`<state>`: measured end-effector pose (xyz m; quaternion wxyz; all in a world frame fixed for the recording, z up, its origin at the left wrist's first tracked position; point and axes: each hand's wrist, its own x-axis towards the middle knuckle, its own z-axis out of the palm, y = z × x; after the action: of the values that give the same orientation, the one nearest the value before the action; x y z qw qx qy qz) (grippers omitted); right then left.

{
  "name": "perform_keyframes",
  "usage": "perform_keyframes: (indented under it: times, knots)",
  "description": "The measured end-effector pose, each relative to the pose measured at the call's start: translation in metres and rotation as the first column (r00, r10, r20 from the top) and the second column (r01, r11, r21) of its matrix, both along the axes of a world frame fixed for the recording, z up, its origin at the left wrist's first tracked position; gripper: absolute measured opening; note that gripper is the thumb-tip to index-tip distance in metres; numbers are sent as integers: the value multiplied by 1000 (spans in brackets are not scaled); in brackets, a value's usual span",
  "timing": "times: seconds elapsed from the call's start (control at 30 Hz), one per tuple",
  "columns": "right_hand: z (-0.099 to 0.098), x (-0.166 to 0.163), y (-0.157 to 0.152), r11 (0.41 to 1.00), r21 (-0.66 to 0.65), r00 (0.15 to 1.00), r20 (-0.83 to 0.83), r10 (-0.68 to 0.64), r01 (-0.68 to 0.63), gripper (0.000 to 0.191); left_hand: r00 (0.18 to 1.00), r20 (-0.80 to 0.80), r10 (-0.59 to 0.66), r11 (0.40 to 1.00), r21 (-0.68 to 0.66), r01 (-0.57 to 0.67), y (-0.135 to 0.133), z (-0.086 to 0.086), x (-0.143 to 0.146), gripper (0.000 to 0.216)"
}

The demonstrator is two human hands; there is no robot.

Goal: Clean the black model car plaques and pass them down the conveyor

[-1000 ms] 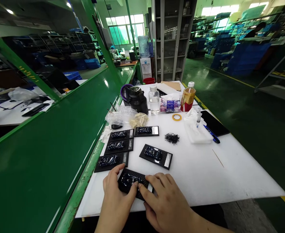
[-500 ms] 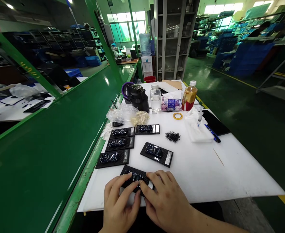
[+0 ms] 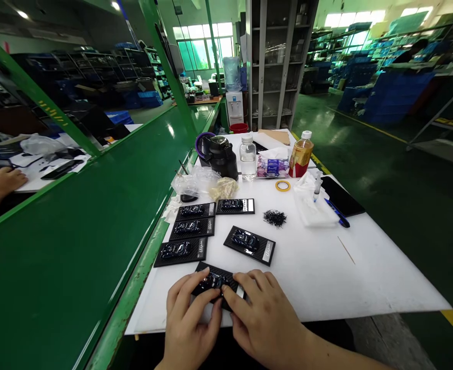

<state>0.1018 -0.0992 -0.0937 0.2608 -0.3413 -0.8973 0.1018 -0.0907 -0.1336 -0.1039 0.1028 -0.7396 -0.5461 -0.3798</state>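
A dark blue model car [image 3: 214,280] on a black display base [image 3: 226,274] lies at the table's front edge, partly covered by my fingers. My left hand [image 3: 193,313] grips the near left side, its fingertips on the car and its thumb at the base's edge. From the right, my right hand [image 3: 263,308] holds the base, with fingertips touching the car near its middle. Just beyond lies another model car [image 3: 245,240] on its own base, turned at an angle. Several more mounted cars [image 3: 188,226] stand in a group to the left.
Behind are a black flask [image 3: 222,159], a clear bottle [image 3: 247,159], a tissue pack [image 3: 272,165] and a drink bottle [image 3: 301,154]. Small black strips [image 3: 275,218] lie mid-table. To the right are a syringe [image 3: 317,187], a blue cutter [image 3: 337,213] and a thin stick [image 3: 345,250].
My left index finger has lifted slightly from the car, showing more of it. At the neighbouring bench on the left, another person's hand has come further into view.
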Motion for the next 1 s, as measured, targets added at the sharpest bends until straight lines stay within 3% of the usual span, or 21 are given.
perform_keyframes:
  times: [0.17,0.23,0.37,0.53,0.7,0.87,1.0]
  knots:
    - [1,0,0,1000,-29,1000,10,2,-2,42,929,326,173,981,-138,-135,-2,3,-11,10]
    - [1,0,0,999,-40,1000,13,4,-3,42,905,368,213,971,-183,-154,0,8,-14,9]
    - [0,0,0,999,-39,1000,18,3,-2,43,985,143,102,992,-95,-89,8,28,-19,14]
    - [-1,0,-1,999,-34,1000,27,4,-4,43,996,-72,54,998,-34,-57,15,63,-30,16]
    - [-2,2,-2,1000,-26,1000,15,16,-16,45,966,-249,-71,975,-224,14,20,83,-43,25]
    - [0,3,-2,997,-75,997,-74,-11,6,42,939,-335,-78,964,-266,-15,23,90,-46,31]
    - [2,2,-3,996,-92,997,-72,-25,18,45,910,-394,-129,926,-376,-31,23,91,-40,35]
